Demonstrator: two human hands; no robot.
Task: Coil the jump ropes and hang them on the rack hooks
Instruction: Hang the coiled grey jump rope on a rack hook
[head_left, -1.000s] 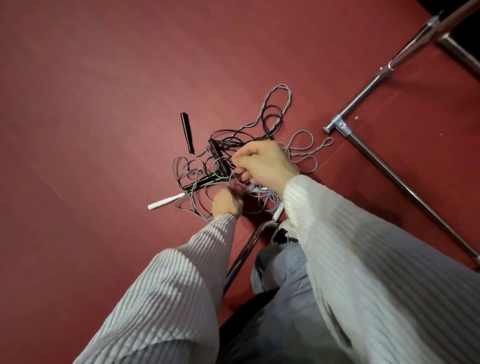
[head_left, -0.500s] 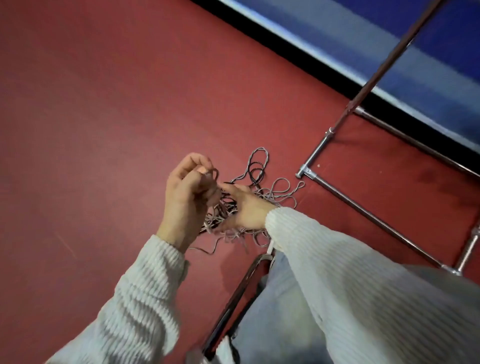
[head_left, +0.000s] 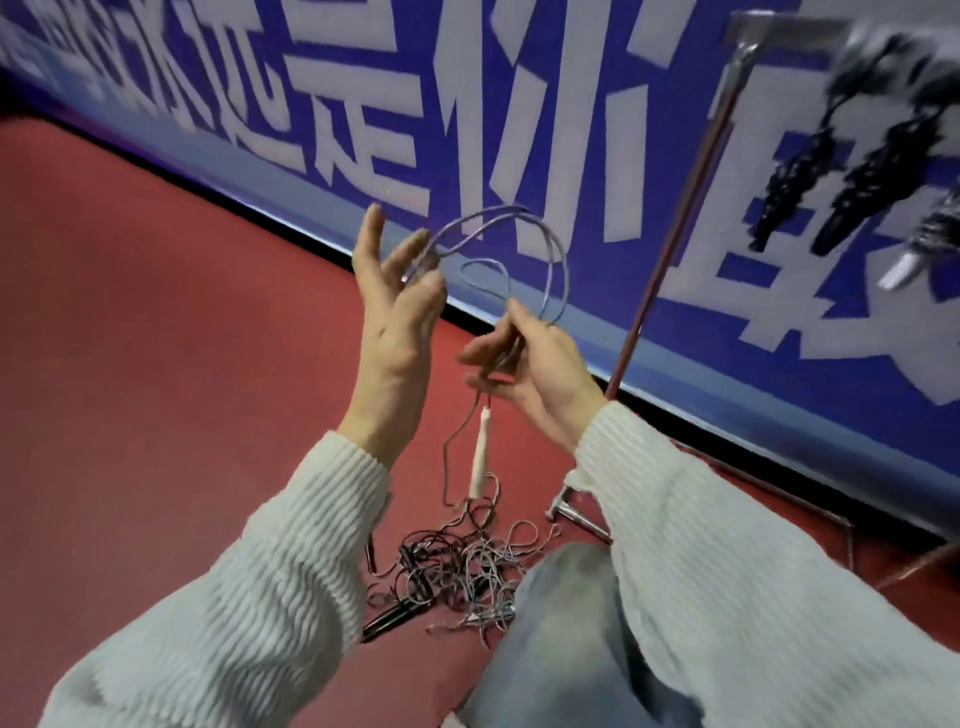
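Grey cord of a jump rope (head_left: 540, 260) has been raised off the tangled pile (head_left: 457, 571), looped over spread left-hand fingers (head_left: 410, 260) and pinched between right-hand fingers (head_left: 511, 327); below them a white handle (head_left: 480, 452) dangles.

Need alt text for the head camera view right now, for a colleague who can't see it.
Both hands are raised, coiling a grey jump rope: the right hand pinches the loops while the left hand has the rope running over its fingers. A white handle dangles below, above a tangled rope pile on the red floor; dark coiled ropes hang on the rack, upper right.
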